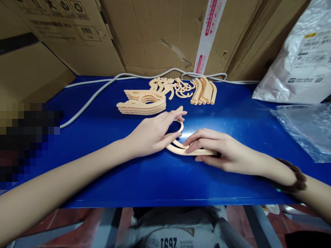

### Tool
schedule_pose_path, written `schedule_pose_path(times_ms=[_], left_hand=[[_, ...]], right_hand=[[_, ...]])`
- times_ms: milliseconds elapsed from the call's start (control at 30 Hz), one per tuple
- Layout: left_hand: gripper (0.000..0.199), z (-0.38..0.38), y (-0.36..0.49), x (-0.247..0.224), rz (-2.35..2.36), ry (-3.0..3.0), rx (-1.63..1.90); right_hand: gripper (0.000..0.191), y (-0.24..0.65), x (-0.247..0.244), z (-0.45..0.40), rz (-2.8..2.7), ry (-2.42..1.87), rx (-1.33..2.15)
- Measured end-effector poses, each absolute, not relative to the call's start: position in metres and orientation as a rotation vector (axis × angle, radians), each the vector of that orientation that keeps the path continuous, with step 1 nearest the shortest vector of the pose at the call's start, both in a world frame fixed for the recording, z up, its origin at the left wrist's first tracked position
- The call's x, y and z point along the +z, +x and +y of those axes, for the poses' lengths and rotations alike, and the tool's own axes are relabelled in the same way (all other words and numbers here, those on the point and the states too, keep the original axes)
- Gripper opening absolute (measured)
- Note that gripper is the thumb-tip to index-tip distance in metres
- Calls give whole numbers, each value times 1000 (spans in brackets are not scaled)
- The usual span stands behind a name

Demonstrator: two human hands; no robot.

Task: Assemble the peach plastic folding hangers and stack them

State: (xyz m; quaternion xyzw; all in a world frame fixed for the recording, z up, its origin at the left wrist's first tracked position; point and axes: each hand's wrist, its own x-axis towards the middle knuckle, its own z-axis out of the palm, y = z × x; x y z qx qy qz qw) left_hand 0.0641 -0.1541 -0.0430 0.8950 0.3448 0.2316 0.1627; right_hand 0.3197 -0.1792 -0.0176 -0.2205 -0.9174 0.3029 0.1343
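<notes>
A cream plastic piece that looks like a folding clothes hanger (178, 149) lies low over the blue table, a curved loop at its left and a long arm to the right. My left hand (153, 134) is closed on its looped end, the thumb in front and the fingers behind; the palm hides part of it. My right hand (223, 148) grips the long arm, with fingers on top and the thumb at the near side. Beyond my left hand is a stack of similar folded hangers (142, 109).
Behind the stack lie loose hook-shaped pieces (162, 84), thin curved pieces (184, 90) and bent arm pieces (204, 91). A white cable (89, 103) runs along the back and left. Cardboard boxes (155, 31) wall the rear; plastic packaging (294, 69) occupies the right.
</notes>
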Motion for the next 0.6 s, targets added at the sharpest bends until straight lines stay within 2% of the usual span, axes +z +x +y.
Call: schedule_pose_path(times_ms=[333,467,600], left_hand=[[56,-154,65,-45,850,2466,663],[53,-152,66,-45,776,2391,695],[40,-151,66,-43,763,2392,700]], right_hand=[[27,319,-17,-180,-2678,-618,911],[22,320,-21,-177,-2700,-638,733],[17,321,-25,-174,-2702,-725,502]])
